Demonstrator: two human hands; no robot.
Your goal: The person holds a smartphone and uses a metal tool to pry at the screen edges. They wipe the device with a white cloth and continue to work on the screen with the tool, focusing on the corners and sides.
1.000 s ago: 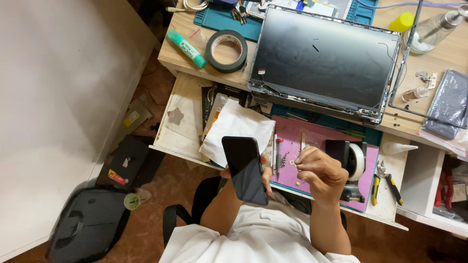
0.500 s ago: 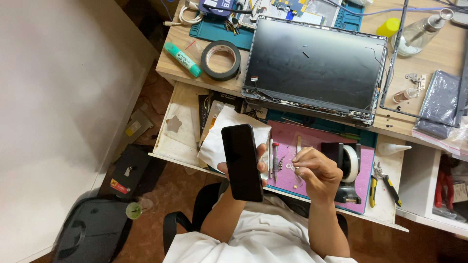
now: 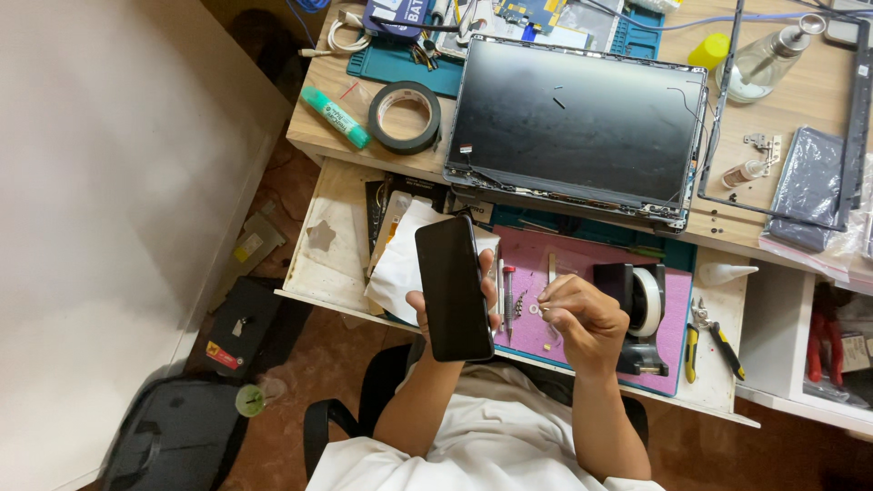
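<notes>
Hands over open drawer point(image 3: 341, 264) of papers and tools: left point(image 3: 452, 305) gripping dark phone point(image 3: 454, 286), right point(image 3: 587, 314) pinching something tiny.

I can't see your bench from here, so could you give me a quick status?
Left hand holding black phone, screen dark. Right hand pinching a small part over pink mat. Tape dispenser beside it.

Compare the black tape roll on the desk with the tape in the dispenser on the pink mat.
The black tape roll lies flat and loose on the wooden desk, hole facing up; the white tape roll stands on edge, mounted in a black dispenser. The black roll sits far from both hands; the white one is just beside the right hand. Both are round rolls with open cores.
</notes>
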